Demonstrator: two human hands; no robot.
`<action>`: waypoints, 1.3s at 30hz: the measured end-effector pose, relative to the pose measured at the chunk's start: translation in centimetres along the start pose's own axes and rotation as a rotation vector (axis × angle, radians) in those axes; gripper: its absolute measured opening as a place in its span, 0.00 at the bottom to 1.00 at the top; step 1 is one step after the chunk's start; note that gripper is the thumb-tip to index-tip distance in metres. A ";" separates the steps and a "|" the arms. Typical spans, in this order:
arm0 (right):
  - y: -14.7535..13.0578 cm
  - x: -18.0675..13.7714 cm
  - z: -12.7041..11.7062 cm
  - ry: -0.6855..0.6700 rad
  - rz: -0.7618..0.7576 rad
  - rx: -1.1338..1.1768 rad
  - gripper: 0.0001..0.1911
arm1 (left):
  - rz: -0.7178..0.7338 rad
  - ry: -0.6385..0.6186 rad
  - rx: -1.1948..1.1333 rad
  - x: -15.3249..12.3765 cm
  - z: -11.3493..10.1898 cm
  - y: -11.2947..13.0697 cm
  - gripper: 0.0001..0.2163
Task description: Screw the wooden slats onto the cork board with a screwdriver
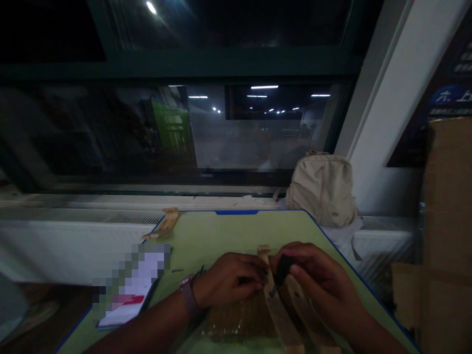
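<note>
On a green mat (pixel 221 236), my left hand (pixel 230 282) rests with curled fingers beside a light wooden strip (pixel 276 309) that runs toward me. The fingertips pinch close to the strip; what they hold is too small and dark to make out. My right hand (pixel 319 285) grips a small tool with a black handle (pixel 283 268), its metal tip pointing down at the strip. A brownish woven piece (pixel 239 322) lies under the left hand. A pink watch band sits on my left wrist.
A paper sheet (pixel 129 295) lies at the mat's left edge. More wooden pieces (pixel 164 223) lie at the far left corner. A beige bag (pixel 320 189) stands on the sill at the back right. Cardboard boxes (pixel 446 226) rise at the right. A dark window fills the background.
</note>
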State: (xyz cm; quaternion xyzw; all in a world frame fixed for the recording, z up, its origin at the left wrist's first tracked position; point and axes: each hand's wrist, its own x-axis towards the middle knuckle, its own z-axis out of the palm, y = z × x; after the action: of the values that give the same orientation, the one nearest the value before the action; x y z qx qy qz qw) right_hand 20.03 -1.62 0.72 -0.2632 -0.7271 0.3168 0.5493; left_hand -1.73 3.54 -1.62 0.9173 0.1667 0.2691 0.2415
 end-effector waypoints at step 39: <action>0.3 -0.3 0.2 0.064 -0.110 -0.131 0.13 | -0.008 0.005 -0.026 0.0 -0.1 -0.1 0.06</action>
State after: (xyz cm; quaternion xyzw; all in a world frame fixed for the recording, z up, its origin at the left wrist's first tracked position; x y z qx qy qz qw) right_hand 19.96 -1.64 0.30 -0.2682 -0.7417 0.2291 0.5704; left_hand -1.76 3.66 -1.63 0.9128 0.1677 0.2723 0.2539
